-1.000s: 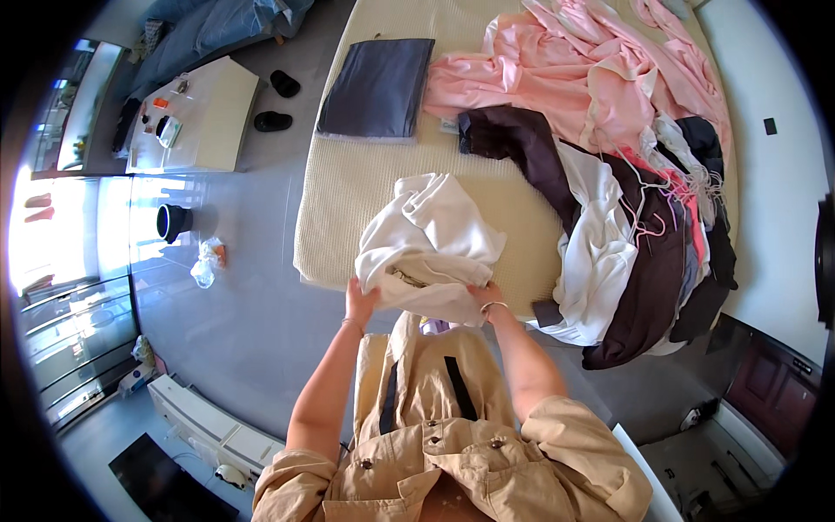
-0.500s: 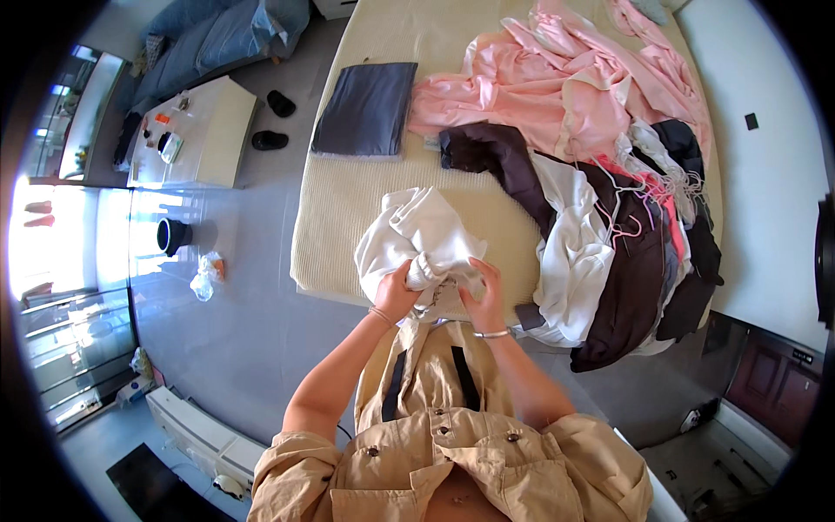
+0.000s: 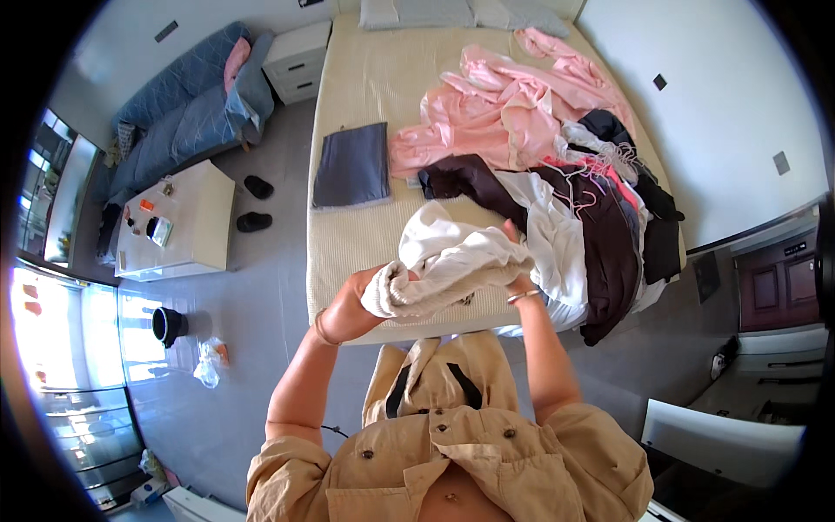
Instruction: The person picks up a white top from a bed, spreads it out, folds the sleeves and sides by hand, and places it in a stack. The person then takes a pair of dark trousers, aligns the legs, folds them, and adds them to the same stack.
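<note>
I hold a bunched white garment (image 3: 448, 261) up over the near edge of the bed (image 3: 365, 87). My left hand (image 3: 352, 300) grips its left end, and a bracelet sits on that wrist. My right hand (image 3: 519, 274) grips its right side, mostly hidden behind the cloth. Right of my hands lies a heap of clothes (image 3: 591, 209) in white, dark brown, black and pink, with hangers among them. A folded dark grey cloth (image 3: 352, 165) lies flat on the mattress beyond my left hand.
Pink garments (image 3: 496, 113) spread across the far right of the bed, pillows (image 3: 470, 13) at its head. A white low table (image 3: 178, 222) with small items, black slippers (image 3: 254, 204), a blue sofa (image 3: 183, 122), a white nightstand (image 3: 296, 52) and a black pot (image 3: 168, 324) stand at left.
I have lifted the white garment and pulled my hands apart, left hand going left and right hand right. The view has shifted so more of the bed's far end shows.
</note>
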Demonstrator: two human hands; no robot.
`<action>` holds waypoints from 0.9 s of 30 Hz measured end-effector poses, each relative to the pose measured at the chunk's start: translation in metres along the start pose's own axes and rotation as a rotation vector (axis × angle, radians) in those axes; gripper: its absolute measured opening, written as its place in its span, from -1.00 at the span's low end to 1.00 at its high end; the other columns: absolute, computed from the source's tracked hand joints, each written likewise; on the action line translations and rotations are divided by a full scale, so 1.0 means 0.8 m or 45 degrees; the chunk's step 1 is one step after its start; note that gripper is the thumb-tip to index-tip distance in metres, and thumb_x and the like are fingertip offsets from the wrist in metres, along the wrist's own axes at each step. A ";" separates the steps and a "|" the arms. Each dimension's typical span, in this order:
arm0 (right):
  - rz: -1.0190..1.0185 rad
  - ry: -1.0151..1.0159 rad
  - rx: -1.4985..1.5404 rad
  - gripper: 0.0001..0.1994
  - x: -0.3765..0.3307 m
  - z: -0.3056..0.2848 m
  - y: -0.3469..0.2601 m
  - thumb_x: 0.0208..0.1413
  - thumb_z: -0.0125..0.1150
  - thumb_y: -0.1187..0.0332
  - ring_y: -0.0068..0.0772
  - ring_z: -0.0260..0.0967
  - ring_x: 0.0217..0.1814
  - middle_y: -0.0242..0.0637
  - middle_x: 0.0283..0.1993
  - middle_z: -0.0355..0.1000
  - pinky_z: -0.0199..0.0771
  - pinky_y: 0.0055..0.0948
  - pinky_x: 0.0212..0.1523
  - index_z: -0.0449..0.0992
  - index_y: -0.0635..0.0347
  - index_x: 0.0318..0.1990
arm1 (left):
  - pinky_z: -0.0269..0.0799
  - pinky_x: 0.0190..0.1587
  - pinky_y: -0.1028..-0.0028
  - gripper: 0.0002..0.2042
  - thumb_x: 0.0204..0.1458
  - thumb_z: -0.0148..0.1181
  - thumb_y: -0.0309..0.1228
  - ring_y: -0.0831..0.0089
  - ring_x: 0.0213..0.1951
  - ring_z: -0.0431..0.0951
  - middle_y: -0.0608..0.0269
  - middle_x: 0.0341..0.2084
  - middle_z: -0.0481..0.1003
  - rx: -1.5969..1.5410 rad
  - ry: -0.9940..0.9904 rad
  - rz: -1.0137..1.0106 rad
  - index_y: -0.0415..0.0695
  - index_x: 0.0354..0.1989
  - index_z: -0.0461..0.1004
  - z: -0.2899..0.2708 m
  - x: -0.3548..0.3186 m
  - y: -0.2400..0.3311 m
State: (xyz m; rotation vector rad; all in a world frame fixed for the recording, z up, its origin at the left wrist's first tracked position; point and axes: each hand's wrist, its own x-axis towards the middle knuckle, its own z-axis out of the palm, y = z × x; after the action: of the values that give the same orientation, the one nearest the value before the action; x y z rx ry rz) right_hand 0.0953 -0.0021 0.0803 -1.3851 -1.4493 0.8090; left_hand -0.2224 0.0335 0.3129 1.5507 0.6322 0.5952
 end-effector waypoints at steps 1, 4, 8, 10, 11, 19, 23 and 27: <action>-0.056 0.103 0.163 -0.30 0.011 0.000 -0.023 0.08 0.15 0.36 -0.27 -0.06 0.35 -0.11 0.33 -0.02 -0.07 -0.33 0.32 -0.07 0.11 0.33 | 0.35 -0.08 0.55 -0.71 -0.09 0.26 -0.55 0.64 -0.19 0.41 0.34 -0.27 0.49 0.028 0.018 0.034 -0.22 -0.14 0.45 -0.008 -0.018 0.008; 0.495 -0.449 0.873 -0.39 0.031 0.007 -0.097 0.15 0.04 0.31 -0.35 -0.04 0.35 -0.11 0.32 0.02 -0.10 -0.43 0.33 -0.03 0.13 0.32 | 0.38 -0.10 0.53 -0.67 -0.13 0.29 -0.58 0.61 -0.20 0.43 0.35 -0.27 0.49 0.019 0.168 0.084 -0.21 -0.13 0.43 -0.023 -0.069 0.040; -0.349 -0.370 -0.692 -0.49 0.035 0.015 -0.125 0.15 -0.08 0.30 -0.29 -0.03 0.35 -0.22 0.33 0.04 -0.19 -0.28 0.37 0.09 0.14 0.27 | 0.40 -0.12 0.50 -0.60 -0.16 0.32 -0.56 0.56 -0.20 0.45 0.31 -0.27 0.49 0.039 0.395 0.291 -0.24 -0.08 0.39 -0.019 -0.089 0.082; -0.415 -0.283 -1.073 -0.50 0.037 -0.001 -0.149 0.13 -0.10 0.33 -0.26 -0.10 0.38 -0.20 0.33 0.03 -0.26 -0.28 0.39 0.12 0.14 0.25 | 0.41 -0.12 0.47 -0.58 -0.17 0.34 -0.54 0.52 -0.19 0.47 0.27 -0.26 0.49 -0.006 0.507 0.235 -0.26 -0.07 0.38 -0.008 -0.089 0.100; -0.436 -0.223 -1.322 -0.50 0.048 -0.019 -0.166 0.11 -0.11 0.35 -0.25 -0.13 0.40 -0.19 0.34 0.03 -0.30 -0.27 0.40 0.14 0.13 0.25 | 0.43 -0.12 0.44 -0.55 -0.17 0.34 -0.52 0.46 -0.17 0.49 0.19 -0.23 0.50 -0.128 0.622 0.182 -0.29 -0.06 0.36 0.003 -0.084 0.113; -0.320 0.665 -2.168 -0.53 0.075 -0.293 -0.378 0.04 0.06 0.13 -0.27 0.14 0.26 -0.21 0.20 0.26 0.08 -0.33 0.26 0.34 0.07 0.12 | 0.39 -0.10 0.47 -0.64 -0.12 0.25 -0.49 0.53 -0.22 0.47 0.23 -0.25 0.51 0.510 0.163 0.814 -0.31 -0.10 0.41 0.115 0.012 0.288; -0.917 1.096 -1.725 -0.52 0.100 -0.494 -0.466 0.10 -0.01 -0.01 -0.16 0.23 0.18 -0.15 0.13 0.31 0.27 -0.20 0.12 0.35 0.03 0.10 | 0.43 -0.17 0.48 -0.56 -0.17 0.37 -0.21 0.51 -0.28 0.52 0.20 -0.36 0.54 0.639 0.306 1.391 -0.26 -0.19 0.46 0.165 0.027 0.353; -0.647 1.161 -1.444 -0.57 0.119 -0.470 -0.498 0.12 -0.02 0.05 -0.24 0.27 0.09 -0.19 0.05 0.34 0.30 -0.26 0.06 0.38 0.10 0.04 | 0.41 -0.17 0.50 -0.60 -0.08 0.28 -0.23 0.54 -0.27 0.50 0.25 -0.33 0.52 0.719 0.444 1.475 -0.25 -0.13 0.43 0.148 0.005 0.354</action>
State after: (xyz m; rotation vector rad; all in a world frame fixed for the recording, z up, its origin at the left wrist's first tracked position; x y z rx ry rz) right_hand 0.3105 -0.0191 0.5926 -1.6623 -1.3600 -1.0464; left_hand -0.1235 -0.0623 0.5873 2.3293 0.0668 1.6824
